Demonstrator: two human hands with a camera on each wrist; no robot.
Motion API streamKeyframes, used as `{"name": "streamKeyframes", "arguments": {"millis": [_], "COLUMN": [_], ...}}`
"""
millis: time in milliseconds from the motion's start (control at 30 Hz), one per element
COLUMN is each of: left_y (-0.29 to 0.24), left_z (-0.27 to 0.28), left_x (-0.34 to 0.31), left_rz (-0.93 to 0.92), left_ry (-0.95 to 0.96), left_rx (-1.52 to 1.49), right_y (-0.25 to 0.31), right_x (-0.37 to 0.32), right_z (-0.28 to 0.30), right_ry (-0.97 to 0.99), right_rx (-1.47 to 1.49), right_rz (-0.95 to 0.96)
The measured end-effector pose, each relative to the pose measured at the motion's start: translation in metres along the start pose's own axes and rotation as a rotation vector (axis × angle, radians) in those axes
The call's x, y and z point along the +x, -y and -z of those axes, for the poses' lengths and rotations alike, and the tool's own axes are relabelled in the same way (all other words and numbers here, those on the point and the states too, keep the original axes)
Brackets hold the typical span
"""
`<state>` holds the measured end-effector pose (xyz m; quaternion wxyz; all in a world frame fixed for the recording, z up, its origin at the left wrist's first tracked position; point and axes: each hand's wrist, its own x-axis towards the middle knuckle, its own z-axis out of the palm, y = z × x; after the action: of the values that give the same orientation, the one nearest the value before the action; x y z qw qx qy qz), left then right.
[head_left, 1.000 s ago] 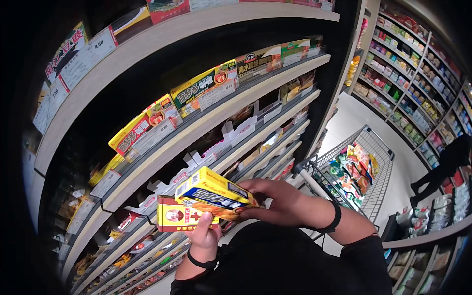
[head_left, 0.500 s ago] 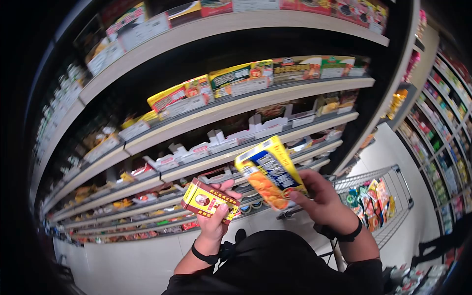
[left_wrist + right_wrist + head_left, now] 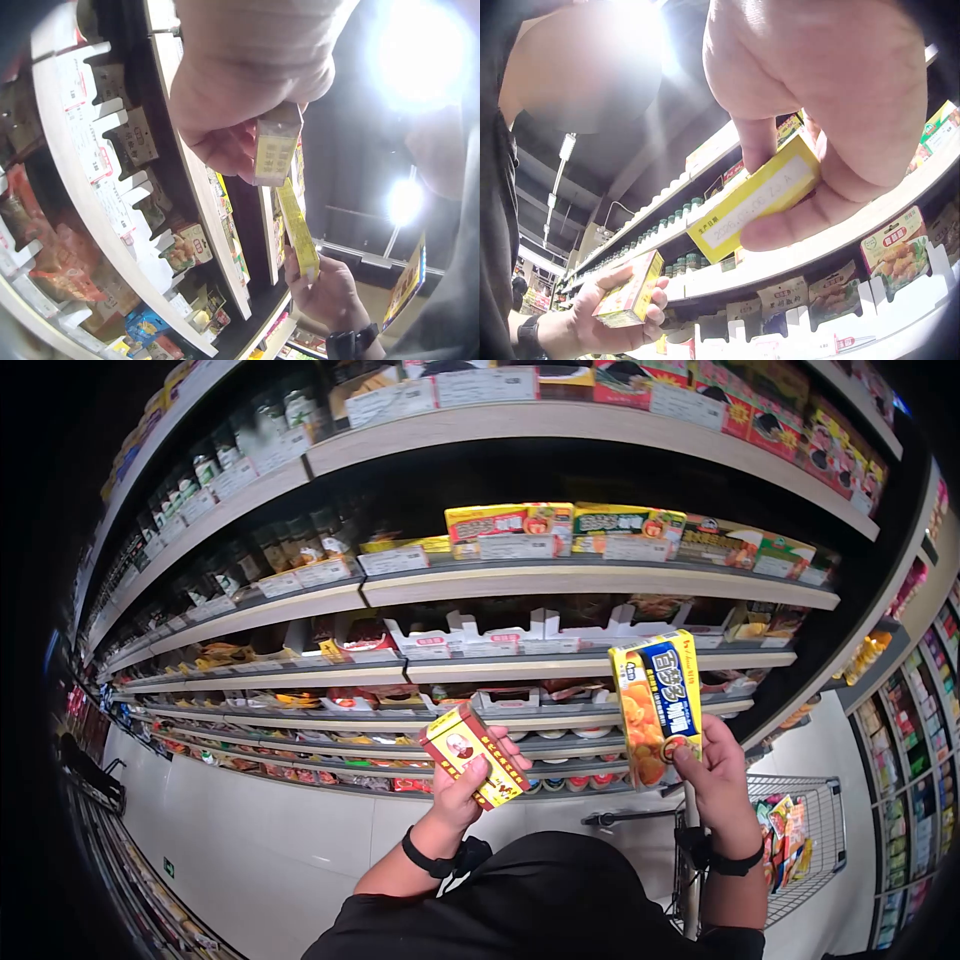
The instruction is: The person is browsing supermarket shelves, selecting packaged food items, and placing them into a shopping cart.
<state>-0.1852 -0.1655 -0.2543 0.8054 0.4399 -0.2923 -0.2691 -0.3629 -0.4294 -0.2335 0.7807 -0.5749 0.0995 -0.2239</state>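
Observation:
My left hand (image 3: 462, 792) holds a small red-brown and yellow box (image 3: 475, 756), thumb across its front, fingers behind. To its right my right hand (image 3: 718, 775) grips a larger yellow and blue box (image 3: 657, 708) by its lower right part, the front with a food picture turned up. The two boxes are apart. In the left wrist view the end of the small box (image 3: 275, 150) shows close up, with the thin yellow side of the other box (image 3: 298, 229) below it. The right wrist view shows a white date strip on the yellow box's edge (image 3: 757, 201).
Long shelves (image 3: 600, 582) with boxes, packets, jars and price tags curve across the front. A shopping cart (image 3: 838, 830) with colourful packets stands at the right, beside my right forearm. Pale tiled floor (image 3: 300, 830) lies at the lower left. More shelving (image 3: 915, 790) is at the far right.
The boxes, one above the other and touching at first, have moved apart. The yellow box has turned upright in my right hand. The head view has swung left, shifting shelves and cart rightward.

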Motion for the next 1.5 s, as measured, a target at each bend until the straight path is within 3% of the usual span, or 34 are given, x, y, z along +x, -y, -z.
{"name": "streamKeyframes", "arguments": {"millis": [200, 500, 633, 733, 800, 933, 1133, 1500], "left_y": [-0.029, -0.068, -0.087, -0.098, -0.111, -0.126, -0.150, -0.167], "left_z": [0.039, 0.115, 0.139, 0.159, 0.165, 0.190, 0.216, 0.245], "left_x": [0.002, -0.009, -0.016, -0.026, -0.030, -0.050, -0.079, -0.105], "left_rz": [0.017, 0.004, -0.032, -0.061, -0.074, -0.100, -0.147, -0.209], "left_ry": [0.097, 0.073, 0.028, -0.023, -0.034, -0.082, -0.156, -0.306], "left_rx": [-0.066, -0.020, -0.017, -0.029, -0.066, 0.001, 0.041, 0.144], "right_y": [-0.010, -0.005, 0.018, 0.047, 0.069, 0.094, 0.110, 0.105], "right_x": [0.017, 0.046, 0.064, 0.080, 0.095, 0.130, 0.192, 0.234], "right_z": [-0.040, -0.106, -0.129, -0.158, -0.170, -0.214, -0.256, -0.289], "right_ry": [-0.046, -0.059, -0.073, -0.111, -0.047, 0.007, 0.119, 0.274], "right_rx": [0.026, -0.019, -0.166, -0.405, -0.777, -0.915, -0.948, -0.995], "right_rz": [0.028, 0.077, 0.211, 0.408, 0.648, 0.865, 0.938, 0.839]}}
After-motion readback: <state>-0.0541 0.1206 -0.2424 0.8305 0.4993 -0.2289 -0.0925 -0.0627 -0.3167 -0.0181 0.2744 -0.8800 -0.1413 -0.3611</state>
